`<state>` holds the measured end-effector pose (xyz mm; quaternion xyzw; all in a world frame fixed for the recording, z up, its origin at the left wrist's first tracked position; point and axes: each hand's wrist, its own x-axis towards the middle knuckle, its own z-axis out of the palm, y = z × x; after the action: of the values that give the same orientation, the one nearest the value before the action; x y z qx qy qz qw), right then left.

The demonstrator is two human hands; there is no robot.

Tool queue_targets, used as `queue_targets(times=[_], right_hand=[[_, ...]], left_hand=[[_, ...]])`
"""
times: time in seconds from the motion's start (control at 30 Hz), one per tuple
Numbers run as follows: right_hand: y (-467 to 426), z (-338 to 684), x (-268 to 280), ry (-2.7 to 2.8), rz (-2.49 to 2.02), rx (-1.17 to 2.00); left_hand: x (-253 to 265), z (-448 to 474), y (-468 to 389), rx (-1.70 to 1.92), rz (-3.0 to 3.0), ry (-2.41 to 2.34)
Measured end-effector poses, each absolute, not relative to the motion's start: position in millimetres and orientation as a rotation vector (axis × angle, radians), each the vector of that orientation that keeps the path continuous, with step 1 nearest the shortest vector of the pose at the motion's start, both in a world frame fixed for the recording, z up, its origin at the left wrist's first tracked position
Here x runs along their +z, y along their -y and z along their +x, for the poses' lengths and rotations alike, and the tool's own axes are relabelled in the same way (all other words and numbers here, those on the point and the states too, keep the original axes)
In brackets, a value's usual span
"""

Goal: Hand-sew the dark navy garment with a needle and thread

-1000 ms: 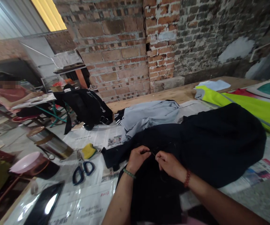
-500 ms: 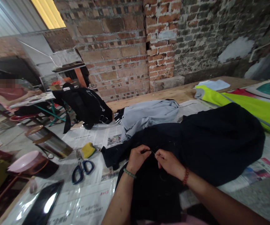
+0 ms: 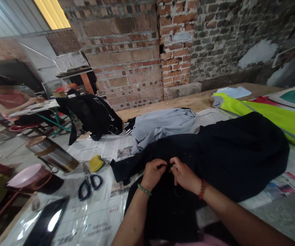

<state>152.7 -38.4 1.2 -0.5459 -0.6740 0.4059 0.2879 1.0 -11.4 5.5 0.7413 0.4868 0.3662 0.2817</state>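
A dark navy garment (image 3: 229,153) lies bunched across the newspaper-covered table, and its black part (image 3: 168,212) hangs toward me. My left hand (image 3: 153,173), with a green bead bracelet, is closed, pinching a fold of the dark garment between thumb and fingers. Close beside it, almost touching, my right hand (image 3: 184,175), with a red bead bracelet, is closed in a pinch at the same fold. A thin pale needle showed at its fingertips half a second ago; the fingers and dark cloth hide it now. Blue-handled scissors (image 3: 88,187) lie to the left of my hands.
Behind the garment are grey clothes (image 3: 163,123) and a black bag (image 3: 93,116). A yellow sponge (image 3: 95,164), steel flask (image 3: 52,153), pink-topped container (image 3: 29,177) and dark phone-like slab (image 3: 47,222) lie left. A neon-yellow garment (image 3: 270,116) lies right. A person (image 3: 6,102) sits beyond.
My right fingertips have moved up slightly and in against the fold by my left hand. The thin needle between the hands no longer shows.
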Motion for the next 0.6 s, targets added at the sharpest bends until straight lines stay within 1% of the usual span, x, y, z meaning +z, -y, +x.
queue_targets(times=[0.03, 0.17, 0.2, 0.23, 0.27, 0.4, 0.5, 0.6], right_hand=[[38, 158, 9, 1.861, -1.491, 0.974], [20, 180, 44, 1.888, -1.504, 0.300], [12, 183, 49, 1.874, -1.455, 0.223], [3, 185, 51, 1.875, -1.416, 0.215], [-5, 185, 51, 1.900, -1.395, 0.273], [-26, 181, 29, 2.053, -1.433, 0.690], [-24, 180, 12, 2.037, -1.408, 0.852], [-19, 181, 8, 1.994, -1.324, 1.031]], left_hand=[[6, 0, 11, 0.999, 1.990, -1.313], [10, -2, 11, 1.049, 2.031, -1.306], [12, -2, 12, 1.063, 2.048, -1.303], [13, -1, 12, 1.080, 2.060, -1.303], [14, -1, 13, 1.094, 2.068, -1.304], [13, -1, 13, 1.142, 2.049, -1.341], [9, -2, 12, 1.142, 2.029, -1.386], [6, 0, 11, 1.108, 2.031, -1.405]])
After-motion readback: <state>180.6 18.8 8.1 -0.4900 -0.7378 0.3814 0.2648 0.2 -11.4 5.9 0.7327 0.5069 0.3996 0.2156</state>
